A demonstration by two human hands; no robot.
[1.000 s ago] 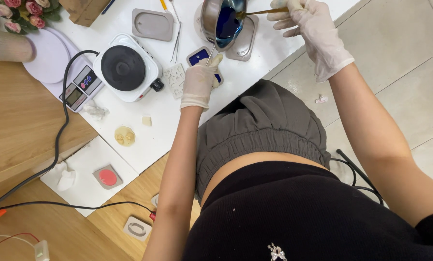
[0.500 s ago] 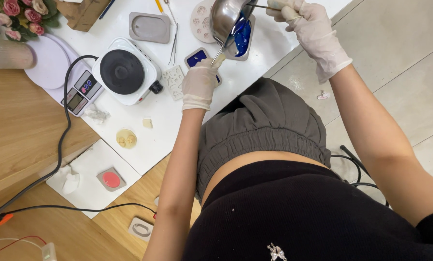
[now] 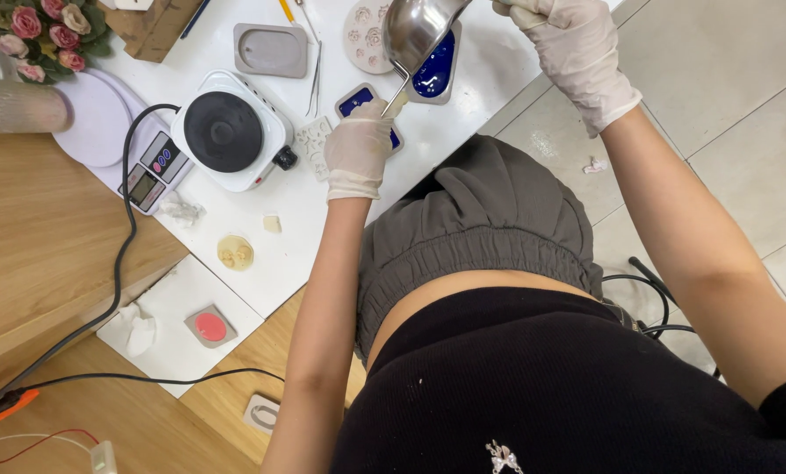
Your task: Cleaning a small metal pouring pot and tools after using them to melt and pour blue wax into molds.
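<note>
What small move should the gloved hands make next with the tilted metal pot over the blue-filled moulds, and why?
Probably tip the metal pot a little further. The right hand holds its handle and tilts it over the far mould, already filled with blue, while the left hand holds a thin tool to the pot's rim, above the near mould. Whether liquid remains inside the pot cannot be seen.

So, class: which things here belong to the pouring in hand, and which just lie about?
In use: left hand, right hand, steel pot, blue-filled moulds.
Lying about: hot plate, scale, grey mould, tweezers, flowers.
</note>
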